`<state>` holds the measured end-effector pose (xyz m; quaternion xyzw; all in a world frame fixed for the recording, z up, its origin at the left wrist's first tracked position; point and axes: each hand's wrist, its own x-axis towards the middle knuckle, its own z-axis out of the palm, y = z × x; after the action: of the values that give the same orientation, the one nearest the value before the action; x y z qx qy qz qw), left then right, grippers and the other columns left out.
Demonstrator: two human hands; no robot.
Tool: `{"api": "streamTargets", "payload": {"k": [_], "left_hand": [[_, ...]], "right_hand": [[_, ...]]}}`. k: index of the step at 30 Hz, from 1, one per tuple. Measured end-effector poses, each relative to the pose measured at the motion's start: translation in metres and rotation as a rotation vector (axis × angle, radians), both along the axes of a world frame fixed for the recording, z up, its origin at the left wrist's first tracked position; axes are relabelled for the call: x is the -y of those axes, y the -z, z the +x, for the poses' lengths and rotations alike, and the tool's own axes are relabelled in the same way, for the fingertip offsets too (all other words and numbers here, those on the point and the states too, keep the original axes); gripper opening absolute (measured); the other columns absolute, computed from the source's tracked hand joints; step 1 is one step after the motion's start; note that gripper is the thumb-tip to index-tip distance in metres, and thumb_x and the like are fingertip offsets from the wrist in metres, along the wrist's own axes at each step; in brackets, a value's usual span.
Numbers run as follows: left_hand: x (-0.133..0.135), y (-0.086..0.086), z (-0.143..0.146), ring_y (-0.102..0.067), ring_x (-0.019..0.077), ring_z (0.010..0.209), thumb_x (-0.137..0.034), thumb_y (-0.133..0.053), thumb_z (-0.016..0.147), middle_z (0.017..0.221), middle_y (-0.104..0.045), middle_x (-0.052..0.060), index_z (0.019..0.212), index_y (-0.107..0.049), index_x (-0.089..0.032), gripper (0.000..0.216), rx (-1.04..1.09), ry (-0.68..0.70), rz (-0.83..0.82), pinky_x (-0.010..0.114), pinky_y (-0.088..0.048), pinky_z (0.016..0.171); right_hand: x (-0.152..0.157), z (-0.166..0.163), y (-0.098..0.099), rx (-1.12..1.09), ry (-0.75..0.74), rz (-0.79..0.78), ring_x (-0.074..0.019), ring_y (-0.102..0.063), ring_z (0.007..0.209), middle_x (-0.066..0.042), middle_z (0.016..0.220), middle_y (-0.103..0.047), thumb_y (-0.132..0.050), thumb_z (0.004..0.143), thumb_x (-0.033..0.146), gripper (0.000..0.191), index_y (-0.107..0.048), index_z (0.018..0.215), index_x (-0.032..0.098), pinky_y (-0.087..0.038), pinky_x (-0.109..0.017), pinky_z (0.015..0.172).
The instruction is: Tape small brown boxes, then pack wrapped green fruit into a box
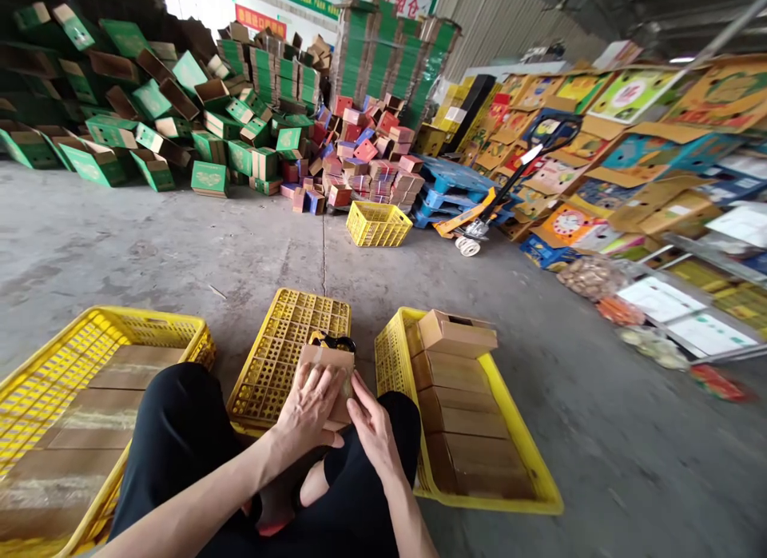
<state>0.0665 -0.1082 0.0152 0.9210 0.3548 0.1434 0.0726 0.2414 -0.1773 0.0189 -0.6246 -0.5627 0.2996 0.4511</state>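
Cardboard box (327, 355), small and brown, is between our two hands, in the space between our knees, and it overlaps in view the right edge of an overturned yellow crate (284, 342); whether it rests on this crate, we cannot tell. Our left hand (311, 402) lies over its face with fingers spread, and our right hand (375, 430) grasps along its right side – so the box is held by both hands together. Just behind it we see a yellow and black tool (331, 340), partly hidden.

To the right stands another yellow crate (535, 462), where similar brown boxes (464, 418) make a row, and one more box (459, 334) lies on top at the far end. To the left, a third crate (161, 328) contains boxes with shiny tape (89, 454).

Farther on the concrete floor we have a small yellow crate (380, 226), then blue pallets (449, 182) beside a pallet jack (473, 214) – and behind, heaps of green cartons (209, 178)
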Motion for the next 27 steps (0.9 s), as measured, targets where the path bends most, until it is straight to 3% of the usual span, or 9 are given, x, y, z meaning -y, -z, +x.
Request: {"api": "streamTargets", "payload": {"k": [4, 6, 10, 16, 20, 23, 27], "left_hand": [[0.013, 0.004, -0.006, -0.042, 0.0437, 0.146, -0.071, -0.074, 0.076, 0.158, -0.050, 0.020, 0.163, -0.037, -0.014, 0.110, -0.032, 0.007, 0.000, 0.062, -0.018, 0.128], [0.018, 0.006, -0.011, -0.038, 0.0424, 0.151, -0.063, -0.073, 0.081, 0.164, -0.044, 0.020, 0.164, -0.034, -0.013, 0.104, -0.031, 0.017, 0.017, 0.061, -0.020, 0.129], [0.026, 0.013, -0.028, -0.031, 0.0343, 0.158, -0.042, -0.068, 0.091, 0.172, -0.032, 0.016, 0.166, -0.026, -0.014, 0.091, 0.033, 0.020, 0.089, 0.052, -0.031, 0.127], [0.038, 0.021, -0.058, -0.037, 0.0299, 0.156, -0.026, -0.061, 0.096, 0.170, -0.035, 0.014, 0.169, -0.019, -0.014, 0.085, 0.180, -0.017, 0.089, 0.044, -0.046, 0.120], [0.048, 0.023, -0.067, -0.042, 0.0309, 0.153, -0.031, -0.054, 0.102, 0.168, -0.038, 0.015, 0.170, -0.011, -0.016, 0.082, 0.234, -0.086, 0.089, 0.045, -0.049, 0.117], [0.044, 0.021, -0.067, -0.044, 0.0327, 0.151, -0.052, -0.054, 0.104, 0.167, -0.041, 0.017, 0.170, -0.012, -0.017, 0.086, 0.240, -0.083, 0.109, 0.048, -0.047, 0.118], [0.020, 0.013, -0.062, -0.047, 0.0334, 0.149, -0.074, -0.047, 0.098, 0.164, -0.044, 0.017, 0.170, -0.017, -0.019, 0.095, 0.220, -0.080, 0.128, 0.052, -0.043, 0.120]], "right_hand": [[0.015, -0.017, 0.021, -0.005, -0.003, 0.038, -0.0291, -0.046, 0.149, -0.008, 0.163, -0.045, -0.060, 0.102, 0.051, 0.067, -0.040, 0.162, 0.028, -0.052, -0.043, 0.115], [0.017, -0.021, 0.030, 0.069, 0.008, 0.070, -0.0309, -0.044, 0.150, -0.009, 0.165, -0.043, -0.063, 0.101, 0.050, 0.072, -0.036, 0.163, 0.028, -0.055, -0.044, 0.112], [0.018, -0.017, 0.040, 0.247, 0.028, 0.170, -0.0324, -0.056, 0.141, -0.012, 0.159, -0.051, -0.064, 0.102, 0.046, 0.064, -0.044, 0.160, 0.027, -0.063, -0.043, 0.103], [0.020, -0.021, 0.038, 0.406, 0.107, 0.298, -0.0317, -0.069, 0.127, -0.013, 0.146, -0.064, -0.063, 0.103, 0.043, 0.057, -0.051, 0.156, 0.026, -0.065, -0.042, 0.100], [0.021, -0.027, 0.034, 0.433, 0.110, 0.325, -0.0305, -0.070, 0.125, -0.013, 0.146, -0.064, -0.061, 0.104, 0.044, 0.056, -0.051, 0.156, 0.026, -0.066, -0.039, 0.098], [0.021, -0.025, 0.034, 0.459, 0.108, 0.339, -0.0301, -0.071, 0.124, -0.013, 0.147, -0.064, -0.061, 0.104, 0.045, 0.056, -0.052, 0.155, 0.024, -0.065, -0.037, 0.098], [0.020, -0.017, 0.035, 0.520, 0.071, 0.354, -0.0301, -0.072, 0.121, -0.013, 0.144, -0.066, -0.060, 0.105, 0.042, 0.053, -0.054, 0.154, 0.023, -0.065, -0.038, 0.100]]}}
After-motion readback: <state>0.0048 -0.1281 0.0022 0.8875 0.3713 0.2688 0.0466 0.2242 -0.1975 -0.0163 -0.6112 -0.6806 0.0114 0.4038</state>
